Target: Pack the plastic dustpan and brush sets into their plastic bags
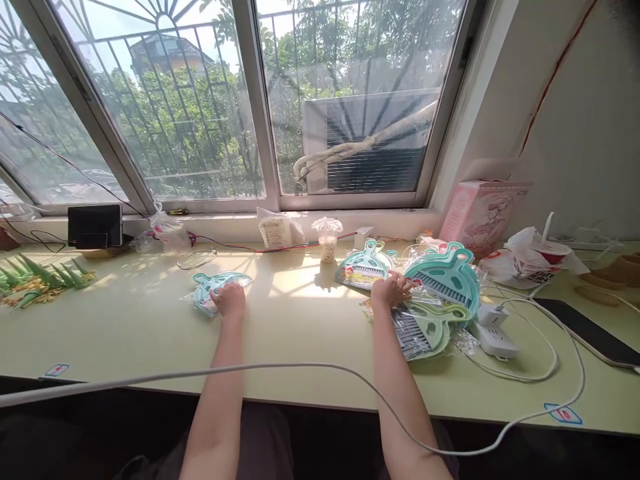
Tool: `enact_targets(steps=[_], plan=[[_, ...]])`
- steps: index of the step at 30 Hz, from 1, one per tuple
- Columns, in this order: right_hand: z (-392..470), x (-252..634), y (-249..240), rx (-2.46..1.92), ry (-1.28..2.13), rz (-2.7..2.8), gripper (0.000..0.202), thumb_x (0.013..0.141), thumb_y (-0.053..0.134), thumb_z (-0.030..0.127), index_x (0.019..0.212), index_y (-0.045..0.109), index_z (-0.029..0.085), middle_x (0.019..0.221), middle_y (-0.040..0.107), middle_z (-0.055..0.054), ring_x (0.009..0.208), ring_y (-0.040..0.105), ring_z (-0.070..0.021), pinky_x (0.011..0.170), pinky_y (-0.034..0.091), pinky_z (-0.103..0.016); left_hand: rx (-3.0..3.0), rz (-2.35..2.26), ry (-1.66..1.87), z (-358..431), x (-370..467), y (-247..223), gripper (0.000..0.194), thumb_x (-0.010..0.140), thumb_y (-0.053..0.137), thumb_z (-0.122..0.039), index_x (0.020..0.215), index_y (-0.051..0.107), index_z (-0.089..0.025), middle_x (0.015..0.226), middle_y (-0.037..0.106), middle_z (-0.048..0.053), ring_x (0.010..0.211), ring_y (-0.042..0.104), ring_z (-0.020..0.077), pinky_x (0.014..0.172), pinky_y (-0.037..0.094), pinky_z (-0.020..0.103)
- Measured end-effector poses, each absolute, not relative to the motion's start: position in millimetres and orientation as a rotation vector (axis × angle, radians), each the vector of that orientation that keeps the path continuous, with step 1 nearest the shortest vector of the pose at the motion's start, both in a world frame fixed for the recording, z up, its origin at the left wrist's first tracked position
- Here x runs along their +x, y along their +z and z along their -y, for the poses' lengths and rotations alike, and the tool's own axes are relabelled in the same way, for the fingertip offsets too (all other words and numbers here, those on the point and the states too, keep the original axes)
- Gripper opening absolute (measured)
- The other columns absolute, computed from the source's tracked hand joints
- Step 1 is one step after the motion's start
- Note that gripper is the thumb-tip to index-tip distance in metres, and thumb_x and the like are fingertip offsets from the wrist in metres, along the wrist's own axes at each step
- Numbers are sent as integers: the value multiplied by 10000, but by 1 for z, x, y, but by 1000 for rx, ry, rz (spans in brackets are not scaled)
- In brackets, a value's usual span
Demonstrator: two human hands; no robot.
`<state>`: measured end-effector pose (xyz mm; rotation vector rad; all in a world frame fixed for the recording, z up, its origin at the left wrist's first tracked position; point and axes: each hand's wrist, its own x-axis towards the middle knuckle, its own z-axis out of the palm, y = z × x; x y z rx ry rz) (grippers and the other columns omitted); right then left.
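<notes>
Left hand (231, 299) lies on a bagged dustpan set (204, 291) left of the cup (327, 241); right hand (391, 290) touches the dustpan pile (440, 313) right of it — both grips indeterminate. Slick wrapping may cause slippage.

Beyond my table (300, 333), I see a window (350, 100); a pink box (487, 217) stands near its right end, a black phone (587, 330) lies at right, and a dark tablet (95, 225) stands at left.

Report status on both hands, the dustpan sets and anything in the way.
Left hand on lone blue dustpan set. Right hand at the dustpan pile. White cable crosses view over both forearms.
</notes>
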<state>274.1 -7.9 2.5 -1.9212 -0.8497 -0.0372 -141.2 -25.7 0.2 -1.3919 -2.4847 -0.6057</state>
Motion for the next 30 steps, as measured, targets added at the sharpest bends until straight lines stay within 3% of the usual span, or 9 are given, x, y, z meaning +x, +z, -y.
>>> enact_targets(steps=[2, 5, 9, 13, 21, 23, 27, 30], plan=[[8, 275, 3, -1900, -40, 849, 418, 805, 446, 106, 1158, 668, 129, 1287, 631, -211, 1213, 493, -374, 975, 347, -533, -1308, 2484, -670, 27, -143, 0, 422, 977, 308, -225, 1114, 685, -92, 1136, 690, 219, 1178, 588, 356, 1134, 252, 639], [7, 275, 3, -1856, -33, 867, 429, 817, 437, 106, 1172, 677, 111, 1214, 675, -227, 1181, 527, -375, 962, 356, -512, -1290, 2501, -743, 28, -149, -5, 385, 959, 409, -235, 1276, 612, -156, 1389, 572, 206, 1374, 439, 374, 1131, 263, 655], [5, 275, 1, -1800, 2, 786, 438, 824, 431, 114, 1151, 721, 142, 1192, 711, -195, 1121, 589, -355, 935, 382, -484, -1644, 2520, -747, 22, -156, -11, 408, 963, 408, -206, 1328, 589, -223, 1520, 484, 139, 1462, 351, 356, 1180, 137, 688], [5, 275, 3, -1741, 58, 688, 382, 848, 487, 203, 1107, 767, 180, 1106, 754, -167, 1020, 655, -339, 909, 419, -463, -2029, 2343, -718, 12, -144, -12, 392, 980, 384, -258, 1301, 606, -290, 1515, 506, 82, 1463, 362, 331, 1166, -37, 734], [8, 270, 15, -1474, 18, 532, 390, 936, 468, 336, 1075, 783, 154, 1071, 775, -144, 939, 717, -294, 785, 494, -359, -2040, 2217, -731, -21, -157, -12, 348, 973, 393, -348, 1231, 615, -275, 1418, 581, 106, 1358, 487, 305, 1195, 41, 685], [9, 269, 18, -1424, -10, 514, 411, 949, 468, 385, 1065, 783, 149, 1071, 775, -145, 948, 720, -292, 796, 506, -358, -1905, 2213, -853, -31, -168, -10, 340, 972, 406, -336, 1217, 621, -245, 1411, 581, 140, 1383, 460, 326, 1182, 20, 707], [7, 258, 22, -1307, 54, 471, 417, 929, 502, 421, 1049, 777, 131, 1076, 771, -152, 987, 716, -282, 825, 529, -349, -1593, 1943, -1320, -43, -159, -2, 423, 1005, 345, -383, 1310, 566, -189, 1560, 408, 173, 1540, 191, 311, 1195, 51, 688], [3, 241, 22, -1225, 211, 486, 423, 910, 512, 417, 1064, 759, 110, 1117, 756, -162, 1047, 700, -275, 863, 539, -346, -1820, 1756, -1672, -37, -113, 8, 521, 987, 348, -532, 1292, 590, -187, 1527, 455, 160, 1502, 293, 310, 1224, 159, 607]])
